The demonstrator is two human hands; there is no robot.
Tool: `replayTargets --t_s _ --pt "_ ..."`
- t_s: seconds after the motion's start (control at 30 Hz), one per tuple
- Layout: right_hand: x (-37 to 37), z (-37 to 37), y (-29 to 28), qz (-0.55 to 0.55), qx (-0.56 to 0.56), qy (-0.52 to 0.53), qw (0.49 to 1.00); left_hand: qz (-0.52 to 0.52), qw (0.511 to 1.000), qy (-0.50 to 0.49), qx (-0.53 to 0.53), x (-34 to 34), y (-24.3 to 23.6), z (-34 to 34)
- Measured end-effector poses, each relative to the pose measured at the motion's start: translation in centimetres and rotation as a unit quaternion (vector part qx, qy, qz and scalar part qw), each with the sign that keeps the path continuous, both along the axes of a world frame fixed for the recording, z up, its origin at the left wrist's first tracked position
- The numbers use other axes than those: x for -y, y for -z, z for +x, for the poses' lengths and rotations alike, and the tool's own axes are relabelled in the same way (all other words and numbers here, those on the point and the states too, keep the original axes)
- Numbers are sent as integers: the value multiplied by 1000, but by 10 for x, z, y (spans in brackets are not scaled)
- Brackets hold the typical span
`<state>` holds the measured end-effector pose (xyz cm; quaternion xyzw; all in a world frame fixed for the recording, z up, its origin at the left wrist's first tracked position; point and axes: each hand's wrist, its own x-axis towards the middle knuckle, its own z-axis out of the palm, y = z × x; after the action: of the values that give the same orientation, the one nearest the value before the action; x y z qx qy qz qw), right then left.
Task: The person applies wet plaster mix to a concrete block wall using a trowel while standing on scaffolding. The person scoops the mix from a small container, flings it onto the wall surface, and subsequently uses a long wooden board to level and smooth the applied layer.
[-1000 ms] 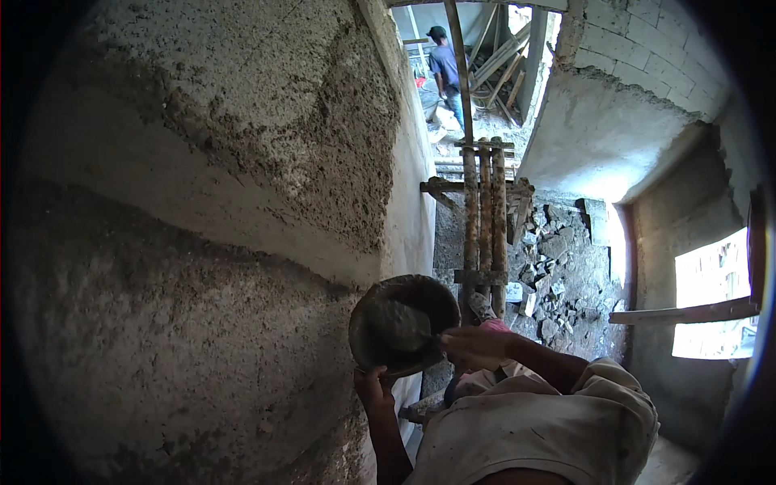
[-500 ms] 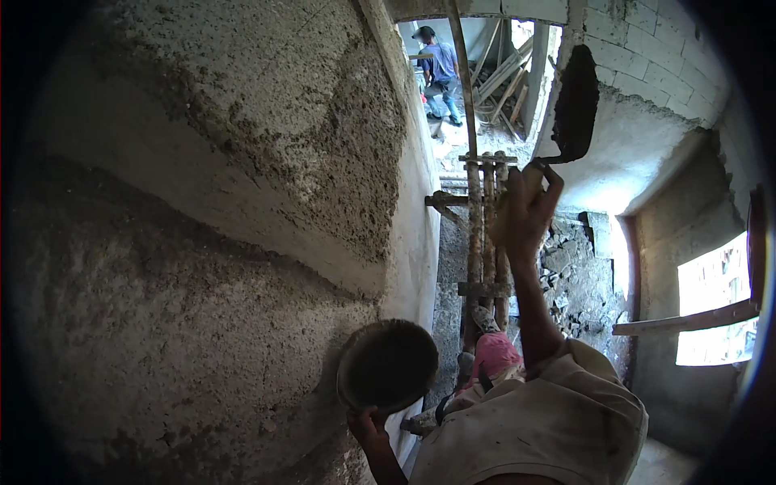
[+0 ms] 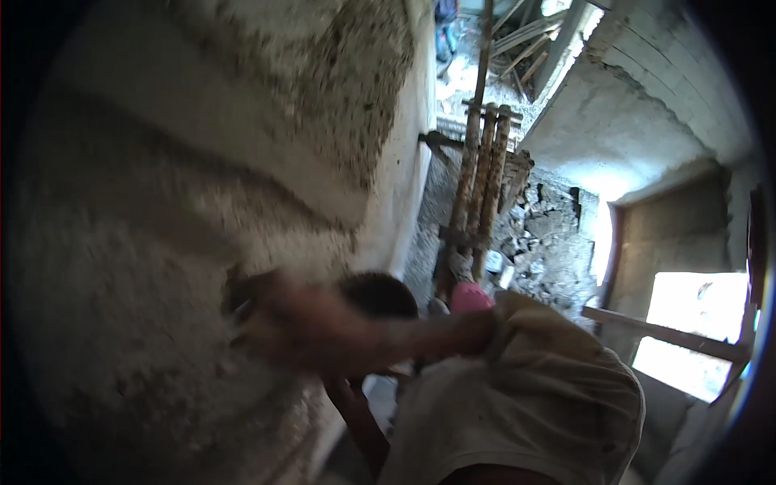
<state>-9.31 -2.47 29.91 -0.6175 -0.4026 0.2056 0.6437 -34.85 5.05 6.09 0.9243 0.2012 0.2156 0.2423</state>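
My right hand [image 3: 279,323] is a motion blur against the rough plastered wall [image 3: 162,202], gripping a dark trowel [image 3: 239,293] whose blade meets the wet mortar. Its forearm crosses in front of a round dark mortar pan [image 3: 378,293], which shows only as a rim above the arm. My left hand [image 3: 335,386] holds the pan from below and is mostly hidden behind the right forearm; only the wrist and forearm show. My beige shirt sleeve [image 3: 533,380] fills the lower right.
Upright wooden scaffold poles [image 3: 477,194] stand beside the wall's far end, with stone rubble [image 3: 541,242] behind them. A bright window opening [image 3: 695,323] with a wooden rail is at the right. Another person [image 3: 444,12] is far off at the top.
My right hand swung down from high up near the poles across to the wall on the left with the trowel. The pan stayed low in my left hand. The view moved closer.
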Motion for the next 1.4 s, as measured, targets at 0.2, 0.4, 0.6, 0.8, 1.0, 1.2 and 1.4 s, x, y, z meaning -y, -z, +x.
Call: replayTargets --t_s 0.2,0.4,0.6,0.8,1.0,1.2,1.4 --pt "143 28 158 -290 224 -44 929 -620 699 -342 99 10 -35 62" --pt "150 38 203 -462 296 -2 836 -590 777 -211 64 4 -51 104" --pt "146 36 204 -427 192 -116 876 -578 795 -172 68 16 -81 143" --pt "162 60 148 -407 296 -114 857 -570 797 -191 53 18 -76 138" --pt "126 33 171 -391 576 20 718 -515 847 -129 31 26 -63 154" --pt "167 44 167 -347 487 -112 794 -550 812 -187 56 28 -83 161" --pt "167 88 151 -494 439 -53 749 -493 856 -148 45 33 -68 158"
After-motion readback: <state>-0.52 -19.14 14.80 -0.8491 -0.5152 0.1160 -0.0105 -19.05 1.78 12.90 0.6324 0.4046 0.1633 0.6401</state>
